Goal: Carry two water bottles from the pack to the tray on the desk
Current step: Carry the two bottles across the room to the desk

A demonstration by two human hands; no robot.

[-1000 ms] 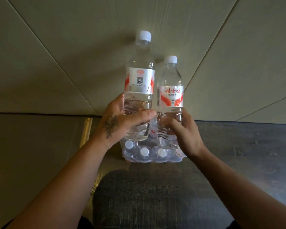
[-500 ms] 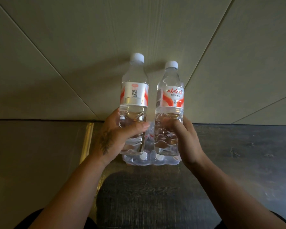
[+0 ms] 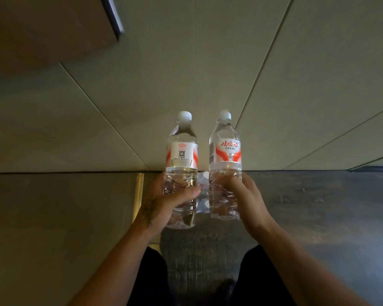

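The pale panelled wall (image 3: 186, 85) fills most of what I see, with the dark wood-grain floor (image 3: 318, 206) below it and the corner of a brown cabinet or desk (image 3: 49, 29) at upper left. That corner was not in view a second ago: my head has risen, my dark-clothed legs now show at the bottom edge, so I judge I am standing up from the pack. The tray is nowhere in sight, so the carry lies ahead and I will have to turn to find it.

The pack (image 3: 202, 195) on the floor has shrunk to a sliver of wrapped bottles seen between my two, where a second ago its row of caps lay plainly beneath my hands. Both bottles are clear of it.

My left hand (image 3: 170, 202) is wrapped firmly round the lower ribbed body of the left bottle (image 3: 181, 155), thumb across the front, label above my grip. My right hand (image 3: 243, 197) clasps the right bottle (image 3: 224, 151) the same way, low on its body. They stand upright, side by side, level with each other, near but apart, white caps on.
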